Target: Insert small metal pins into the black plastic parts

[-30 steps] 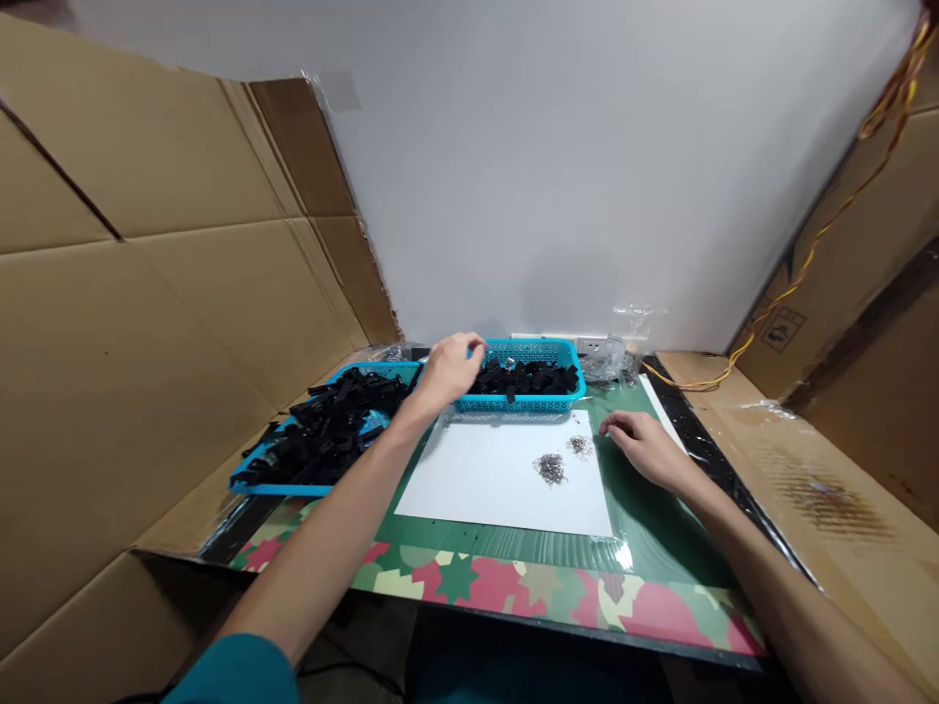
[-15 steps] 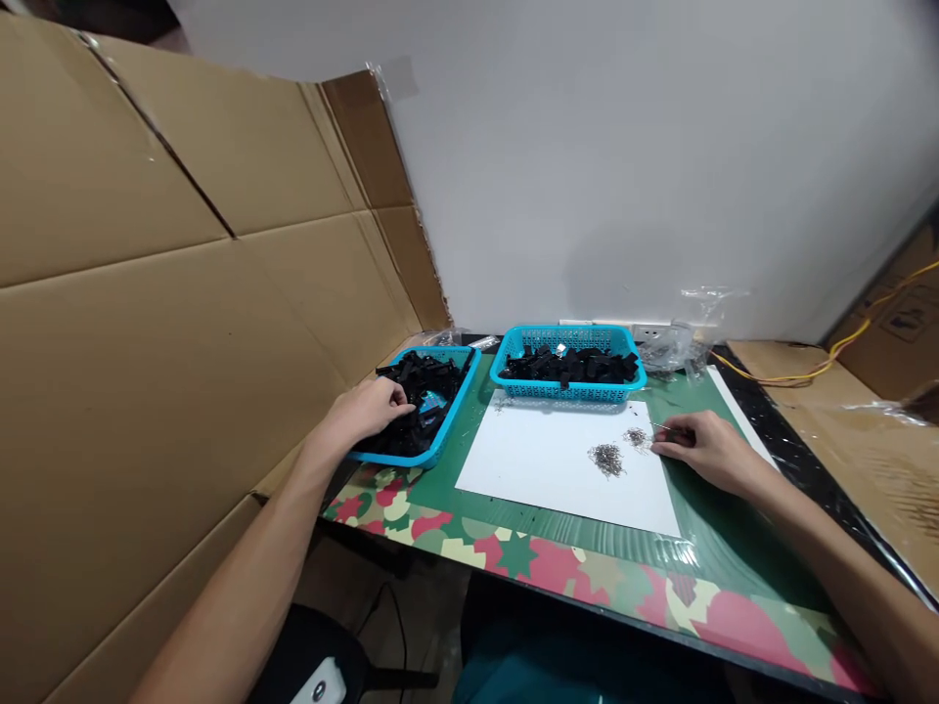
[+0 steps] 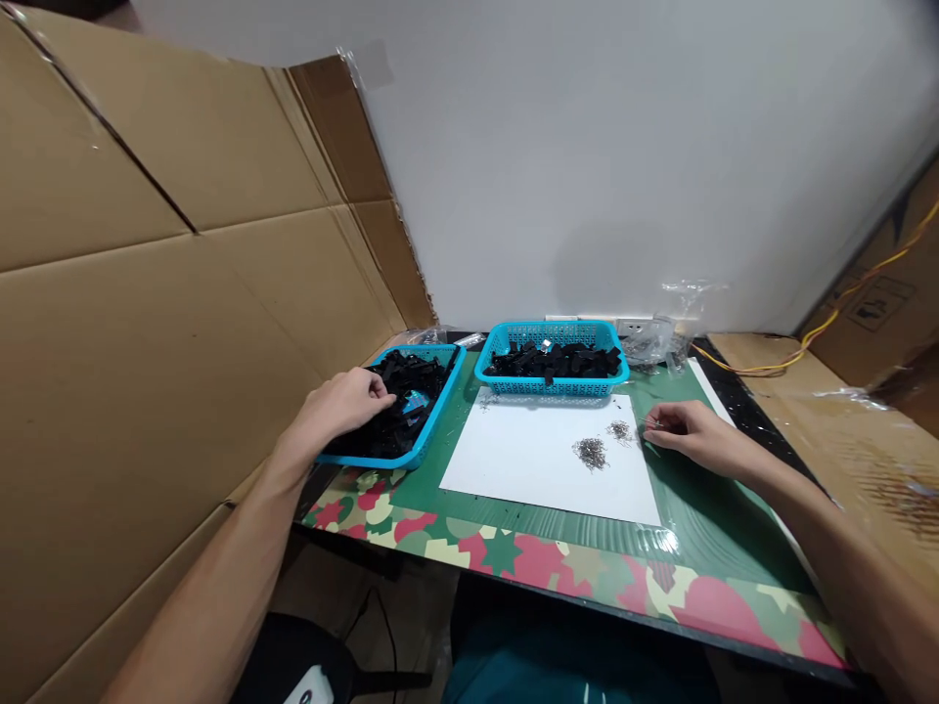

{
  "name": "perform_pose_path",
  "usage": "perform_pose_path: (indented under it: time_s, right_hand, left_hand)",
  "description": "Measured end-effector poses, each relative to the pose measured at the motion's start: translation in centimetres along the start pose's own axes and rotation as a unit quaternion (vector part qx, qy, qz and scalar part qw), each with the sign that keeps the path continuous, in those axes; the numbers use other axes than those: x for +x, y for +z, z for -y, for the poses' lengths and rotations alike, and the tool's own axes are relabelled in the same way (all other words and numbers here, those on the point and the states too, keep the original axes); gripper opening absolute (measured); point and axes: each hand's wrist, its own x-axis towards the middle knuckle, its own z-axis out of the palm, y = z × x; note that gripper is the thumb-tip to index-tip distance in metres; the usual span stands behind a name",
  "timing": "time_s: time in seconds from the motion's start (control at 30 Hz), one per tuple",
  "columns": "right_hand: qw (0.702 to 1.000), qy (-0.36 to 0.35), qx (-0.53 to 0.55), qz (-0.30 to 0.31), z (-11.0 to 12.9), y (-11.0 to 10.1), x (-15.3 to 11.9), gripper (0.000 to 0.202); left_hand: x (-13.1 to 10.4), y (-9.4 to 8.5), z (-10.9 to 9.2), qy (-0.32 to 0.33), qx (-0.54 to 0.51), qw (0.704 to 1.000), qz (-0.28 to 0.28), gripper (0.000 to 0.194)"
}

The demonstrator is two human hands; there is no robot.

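Observation:
My left hand (image 3: 350,399) hovers at the left blue basket (image 3: 434,422), its thumb and fingertips pinched together over the black pieces (image 3: 400,430). Whatever those fingertips hold is too small to make out. A shiny bluish item (image 3: 417,401) lies among the black pieces beside them. At the right edge of a white sheet (image 3: 528,460), my right hand (image 3: 681,428) is closed around a thin metal piece (image 3: 650,422), mostly hidden by the fingers. Two heaps of small metal pins, a larger heap (image 3: 591,453) and a smaller heap (image 3: 620,431), lie on the sheet left of that hand.
Another blue basket (image 3: 550,386) with black pieces stands behind the sheet, near the wall. Clear plastic bags (image 3: 652,344) lie right of it. A tall cardboard panel (image 3: 183,342) borders the left side. A yellow cable (image 3: 814,337) runs along the right.
The whole view has shifted slightly, moving the table leftward in the picture. Both hands stay near the same places, with fingers still closed; the right hand's metal piece shows less.

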Motion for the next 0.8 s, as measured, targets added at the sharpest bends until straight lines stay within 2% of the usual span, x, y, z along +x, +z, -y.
perform_pose_path:
  time_s: [0.07, 0.17, 0.33, 0.47, 0.57, 0.67, 0.8]
  right_hand:
    - [1.000, 0.006, 0.021, -0.014, 0.4, -0.2, -0.1, 0.038]
    - [0.997, 0.030, 0.053, -0.046, 1.0, -0.4, -0.3, 0.046]
    - [0.986, 0.066, 0.138, -0.067, 1.9, 0.0, -0.4, 0.053]
    - [0.979, 0.073, 0.185, -0.046, 2.1, 0.7, -0.2, 0.051]
    - [0.997, 0.031, 0.062, -0.043, 2.0, 1.2, -0.1, 0.039]
    - [0.995, -0.021, -0.088, -0.049, 2.0, 1.3, 0.0, 0.028]
    - [0.989, -0.021, -0.127, -0.074, 1.9, 1.1, 0.0, 0.025]
  left_hand:
    - [0.3, -0.3, 0.2, 0.010, -0.033, 0.999, 0.001, 0.027]
    - [0.3, -0.7, 0.4, 0.039, -0.137, 0.989, 0.045, 0.033]
    - [-1.1, -2.1, -0.3, 0.047, -0.336, 0.935, 0.104, 0.052]
    - [-2.2, -3.0, -2.2, 0.085, -0.426, 0.890, 0.136, 0.060]
    - [-2.8, -3.2, -3.9, 0.116, -0.482, 0.857, 0.141, 0.062]
    - [-3.2, -2.8, -5.5, 0.146, -0.511, 0.834, 0.147, 0.062]
    - [-3.5, -1.4, -7.3, 0.182, -0.530, 0.812, 0.161, 0.052]
